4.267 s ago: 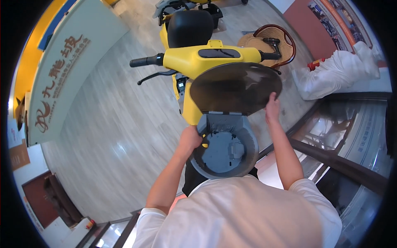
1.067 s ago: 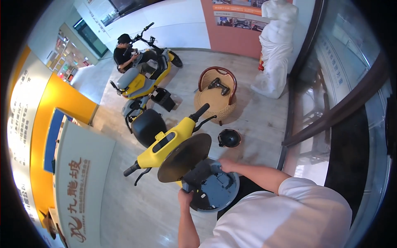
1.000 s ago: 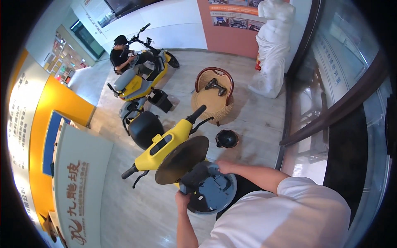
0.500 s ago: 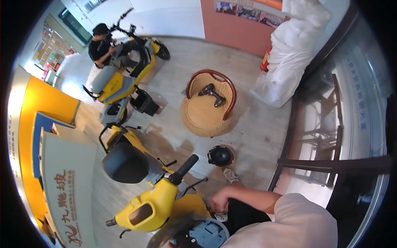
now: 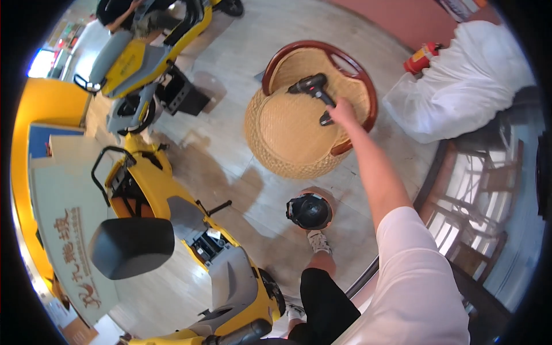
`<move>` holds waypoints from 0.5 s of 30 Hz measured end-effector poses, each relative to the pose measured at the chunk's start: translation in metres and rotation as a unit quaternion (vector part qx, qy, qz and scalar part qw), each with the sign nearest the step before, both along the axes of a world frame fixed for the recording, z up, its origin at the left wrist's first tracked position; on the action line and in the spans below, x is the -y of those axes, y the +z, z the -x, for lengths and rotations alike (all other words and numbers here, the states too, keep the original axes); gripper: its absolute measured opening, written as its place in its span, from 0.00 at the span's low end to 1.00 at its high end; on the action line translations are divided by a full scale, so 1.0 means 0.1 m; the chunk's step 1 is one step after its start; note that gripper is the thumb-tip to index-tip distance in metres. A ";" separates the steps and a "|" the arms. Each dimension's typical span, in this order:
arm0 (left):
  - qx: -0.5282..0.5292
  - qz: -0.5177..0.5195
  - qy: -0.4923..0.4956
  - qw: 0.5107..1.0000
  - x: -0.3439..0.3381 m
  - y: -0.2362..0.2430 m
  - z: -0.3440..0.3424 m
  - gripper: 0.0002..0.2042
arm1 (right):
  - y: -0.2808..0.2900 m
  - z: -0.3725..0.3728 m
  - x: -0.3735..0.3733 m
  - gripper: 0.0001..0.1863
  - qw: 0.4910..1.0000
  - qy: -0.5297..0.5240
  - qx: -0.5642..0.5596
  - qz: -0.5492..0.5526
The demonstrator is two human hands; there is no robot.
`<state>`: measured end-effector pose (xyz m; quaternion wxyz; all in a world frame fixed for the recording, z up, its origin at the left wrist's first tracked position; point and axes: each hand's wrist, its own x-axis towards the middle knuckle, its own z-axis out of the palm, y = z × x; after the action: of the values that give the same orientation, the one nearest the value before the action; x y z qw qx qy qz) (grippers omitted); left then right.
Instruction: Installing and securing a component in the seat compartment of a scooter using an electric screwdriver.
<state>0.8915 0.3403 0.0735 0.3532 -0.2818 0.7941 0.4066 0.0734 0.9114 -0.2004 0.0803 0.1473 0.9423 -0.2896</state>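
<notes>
One black cordless drill (image 5: 309, 84) lies on the woven chair (image 5: 293, 135), its handle (image 5: 326, 98) slanting down-right to your right hand (image 5: 344, 112), the only one of your two in view, fingers meeting its lower end, grasp or mere touch impossible to tell

On your left, the pale counter panel (image 5: 54, 195) carries a slanting row of large brown characters (image 5: 68, 246), a column of smaller ones (image 5: 80, 253) along its right, and a curling brown emblem (image 5: 90, 297) beneath. Farther ahead, the far scooter (image 5: 126, 68) bears a faint mark on its yellow side, too small for you to read. At the dark opening in the nearer scooter (image 5: 234, 279), you see a small white label (image 5: 214, 234), unreadable from here.
</notes>
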 end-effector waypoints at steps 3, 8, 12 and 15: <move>0.034 0.010 -0.025 0.999 -0.20 -0.08 -0.07 0.33 | -0.37 0.44 -0.08 0.29 1.000 -0.025 -0.005 0.009; 0.089 0.045 -0.076 0.992 -0.30 0.26 -0.22 0.30 | -0.84 0.36 0.34 0.27 0.994 -0.042 0.097 0.024; 0.078 0.041 -0.143 0.986 -0.29 0.08 0.11 0.28 | -1.22 0.00 0.14 0.14 0.929 -0.238 0.166 0.230; 0.086 0.082 -0.180 0.977 -0.16 0.30 0.30 0.26 | -1.02 -1.09 0.50 0.09 0.887 -0.263 0.064 0.374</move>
<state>0.8614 0.3562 0.1038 0.4629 -0.1963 0.8291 0.2446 0.1823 0.8619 -0.3024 0.1104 0.3672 0.6838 -0.6208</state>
